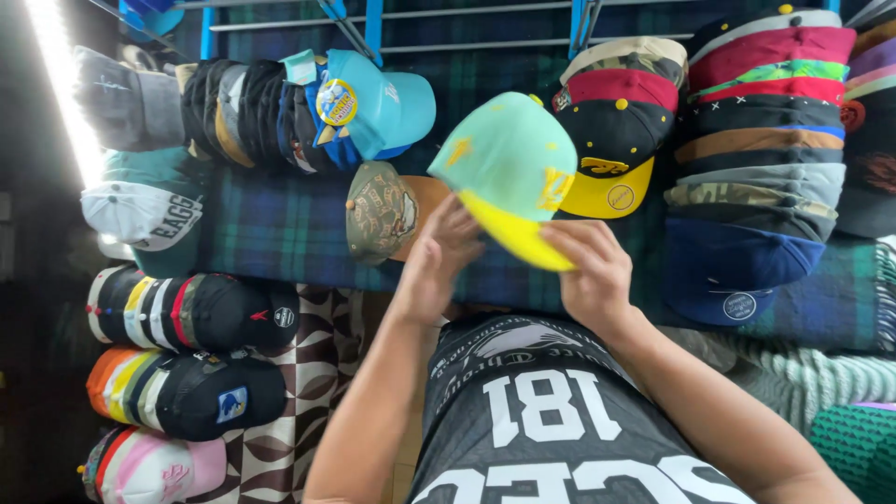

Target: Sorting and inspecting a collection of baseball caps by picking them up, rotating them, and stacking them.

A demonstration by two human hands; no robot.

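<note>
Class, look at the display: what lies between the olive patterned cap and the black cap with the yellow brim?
In the head view, the mint cap with a yellow brim sits between the olive patterned cap and the black cap, held by both hands: left, right.

The person wears a black patterned jersey [551, 420] with large white printing, arms bare.

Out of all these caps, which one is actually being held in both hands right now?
The mint-green cap with the yellow brim. The left hand and right hand grip its brim, lifted clear, while the other caps sit stacked or laid on the plaid blanket.
</note>
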